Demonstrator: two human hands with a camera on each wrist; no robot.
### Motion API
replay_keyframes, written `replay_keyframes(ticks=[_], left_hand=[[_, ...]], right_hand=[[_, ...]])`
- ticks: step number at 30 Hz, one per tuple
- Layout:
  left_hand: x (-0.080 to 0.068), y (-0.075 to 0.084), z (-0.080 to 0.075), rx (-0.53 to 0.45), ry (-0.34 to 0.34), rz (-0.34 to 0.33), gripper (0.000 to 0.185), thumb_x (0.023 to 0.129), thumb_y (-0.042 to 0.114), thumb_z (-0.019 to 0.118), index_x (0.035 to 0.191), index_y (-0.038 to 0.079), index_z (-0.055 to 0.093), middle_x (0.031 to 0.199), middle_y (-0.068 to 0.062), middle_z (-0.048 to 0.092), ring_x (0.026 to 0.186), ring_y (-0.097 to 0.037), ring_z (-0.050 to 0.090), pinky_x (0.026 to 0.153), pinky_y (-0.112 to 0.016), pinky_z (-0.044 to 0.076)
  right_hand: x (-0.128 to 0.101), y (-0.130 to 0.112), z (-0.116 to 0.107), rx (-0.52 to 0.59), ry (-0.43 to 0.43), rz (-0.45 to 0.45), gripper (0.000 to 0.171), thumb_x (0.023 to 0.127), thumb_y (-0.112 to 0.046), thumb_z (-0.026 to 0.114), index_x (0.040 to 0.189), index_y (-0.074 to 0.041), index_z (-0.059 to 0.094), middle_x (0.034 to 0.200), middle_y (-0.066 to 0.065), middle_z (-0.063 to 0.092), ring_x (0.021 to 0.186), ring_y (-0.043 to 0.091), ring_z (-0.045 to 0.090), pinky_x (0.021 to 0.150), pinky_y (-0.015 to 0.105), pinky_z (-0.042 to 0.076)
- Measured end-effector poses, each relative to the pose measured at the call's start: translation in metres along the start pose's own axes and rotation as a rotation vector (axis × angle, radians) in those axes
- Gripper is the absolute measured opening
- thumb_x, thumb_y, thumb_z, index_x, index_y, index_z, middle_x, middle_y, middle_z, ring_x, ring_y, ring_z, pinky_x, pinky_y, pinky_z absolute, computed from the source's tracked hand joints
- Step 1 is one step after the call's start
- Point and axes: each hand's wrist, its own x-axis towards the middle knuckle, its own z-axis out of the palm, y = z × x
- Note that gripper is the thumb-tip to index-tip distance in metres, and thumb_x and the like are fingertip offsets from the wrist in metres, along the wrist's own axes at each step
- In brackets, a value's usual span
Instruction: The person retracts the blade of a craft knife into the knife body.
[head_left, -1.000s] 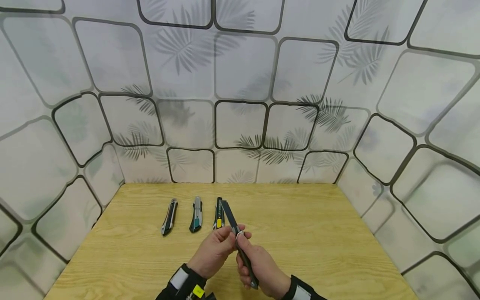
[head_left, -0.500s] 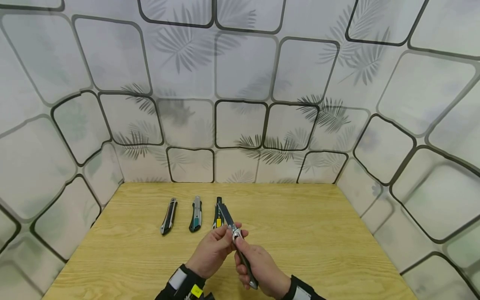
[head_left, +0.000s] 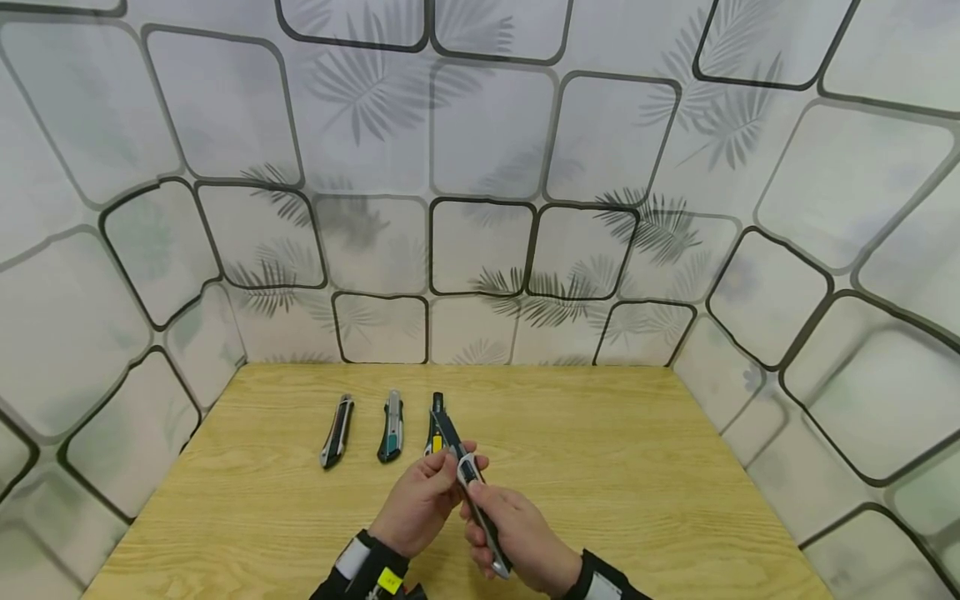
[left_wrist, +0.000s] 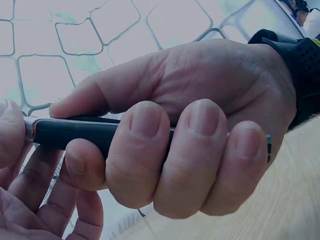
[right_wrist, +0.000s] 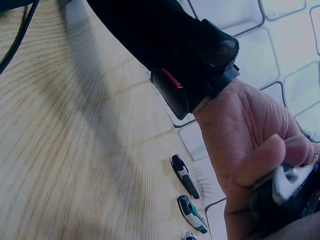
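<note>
In the head view my right hand [head_left: 521, 529] grips a dark utility knife [head_left: 487, 535] round its handle, the thumb lying along the top. Its long dark blade [head_left: 448, 431] points up and left, away from me. My left hand [head_left: 420, 500] pinches the front of this knife near its silver nose, beside the blade. From the left wrist, the right hand [left_wrist: 190, 145] shows with several fingers curled round the dark handle [left_wrist: 75, 132]. In the right wrist view the left hand [right_wrist: 245, 135] has its thumb at the knife's silver part [right_wrist: 287, 182]; the blade is hidden there.
Three more utility knives lie on the wooden table [head_left: 637, 483]: a black and silver one [head_left: 337, 432], one with a teal patch [head_left: 391, 427], and one with a yellow slider [head_left: 438, 443], partly hidden by the blade and left hand. Patterned sheeting [head_left: 480, 250] encloses the table's back and sides.
Both hands have shifted slightly left with the knife. The knife's silver nose and slider area now show more, less dark blade shows beyond them, and my right thumb sits further back.
</note>
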Motion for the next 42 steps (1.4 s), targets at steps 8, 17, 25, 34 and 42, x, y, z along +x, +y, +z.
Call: replay_keyframes(ticks=[8, 17, 25, 34, 42], left_hand=[[0.000, 0.002, 0.000, 0.001, 0.005, 0.040, 0.034, 0.114, 0.037, 0.048, 0.130, 0.022, 0.073, 0.122, 0.009, 0.080, 0.113, -0.007, 0.069, 0.102, -0.024, 0.053], [0.000, 0.004, 0.000, -0.025, 0.036, 0.040, 0.033, 0.113, 0.036, 0.049, 0.124, 0.022, 0.076, 0.119, 0.008, 0.081, 0.116, -0.007, 0.071, 0.103, -0.023, 0.053], [0.000, 0.007, 0.002, -0.005, 0.084, 0.040, 0.033, 0.113, 0.036, 0.050, 0.112, 0.025, 0.081, 0.124, 0.009, 0.079, 0.122, -0.008, 0.069, 0.104, -0.022, 0.052], [0.000, 0.008, 0.002, -0.011, 0.101, 0.023, 0.032, 0.113, 0.036, 0.051, 0.107, 0.025, 0.081, 0.124, 0.009, 0.079, 0.122, -0.008, 0.070, 0.095, -0.021, 0.052], [0.002, 0.007, 0.000, -0.010, 0.143, 0.001, 0.031, 0.112, 0.036, 0.053, 0.114, 0.022, 0.080, 0.125, 0.009, 0.078, 0.115, -0.007, 0.072, 0.085, -0.019, 0.051]], right_hand=[[-0.001, -0.001, 0.000, 0.023, -0.039, -0.010, 0.043, 0.114, -0.048, 0.045, 0.123, -0.007, 0.053, 0.082, -0.006, 0.055, 0.064, 0.007, 0.054, 0.059, 0.021, 0.051], [-0.001, 0.004, 0.002, 0.057, -0.062, -0.034, 0.040, 0.115, -0.040, 0.044, 0.131, -0.004, 0.049, 0.089, -0.004, 0.056, 0.069, 0.007, 0.056, 0.063, 0.022, 0.054], [-0.002, 0.002, 0.004, 0.102, -0.096, -0.025, 0.035, 0.114, -0.032, 0.042, 0.136, -0.004, 0.045, 0.097, -0.004, 0.057, 0.075, 0.007, 0.058, 0.068, 0.023, 0.056], [-0.003, 0.007, 0.006, 0.218, -0.119, -0.005, 0.034, 0.111, -0.020, 0.039, 0.142, -0.005, 0.041, 0.106, -0.003, 0.057, 0.085, 0.009, 0.058, 0.076, 0.025, 0.056], [-0.007, 0.014, 0.007, 0.295, -0.113, -0.013, 0.054, 0.103, -0.007, 0.038, 0.156, -0.002, 0.031, 0.117, 0.001, 0.054, 0.093, 0.013, 0.055, 0.082, 0.028, 0.054]])
